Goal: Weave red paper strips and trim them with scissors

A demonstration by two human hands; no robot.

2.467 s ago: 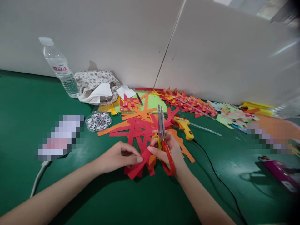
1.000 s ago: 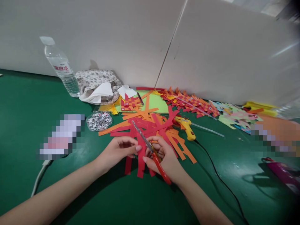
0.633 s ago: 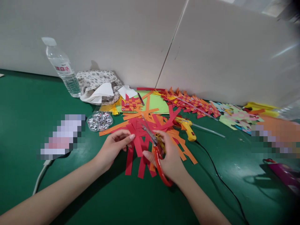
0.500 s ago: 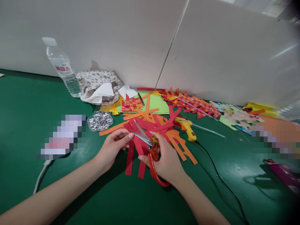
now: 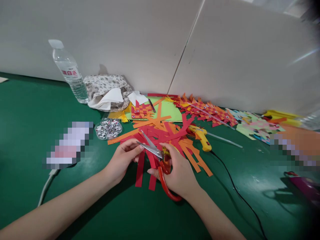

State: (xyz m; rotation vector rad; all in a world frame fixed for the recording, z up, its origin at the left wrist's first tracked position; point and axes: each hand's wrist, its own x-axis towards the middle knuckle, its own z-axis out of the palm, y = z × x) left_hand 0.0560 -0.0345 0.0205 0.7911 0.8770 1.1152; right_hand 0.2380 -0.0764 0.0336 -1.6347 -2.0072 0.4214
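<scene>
My right hand (image 5: 178,170) is closed around the red handles of a pair of scissors (image 5: 155,151). Their blades are spread apart and point up and left. Thumb and fingers of my left hand (image 5: 126,156) are pinched together at the lower blade's tip; whatever they hold is hidden or too small to name. Beneath both hands lies a loose pile of red paper strips (image 5: 153,170) and orange paper strips (image 5: 193,155), with two red ends sticking out toward me.
A yellow glue gun (image 5: 203,138) with a black cord lies right of the pile. Behind are woven paper fish (image 5: 210,113), a green sheet (image 5: 170,111) and a tissue pouch (image 5: 107,86). Left stand a water bottle (image 5: 70,73), a bag of googly eyes (image 5: 108,128) and a blurred phone (image 5: 70,143).
The whole view has shifted slightly, so things appear a little farther right. Both hands keep nearly the same pose, and the scissors' blades remain apart.
</scene>
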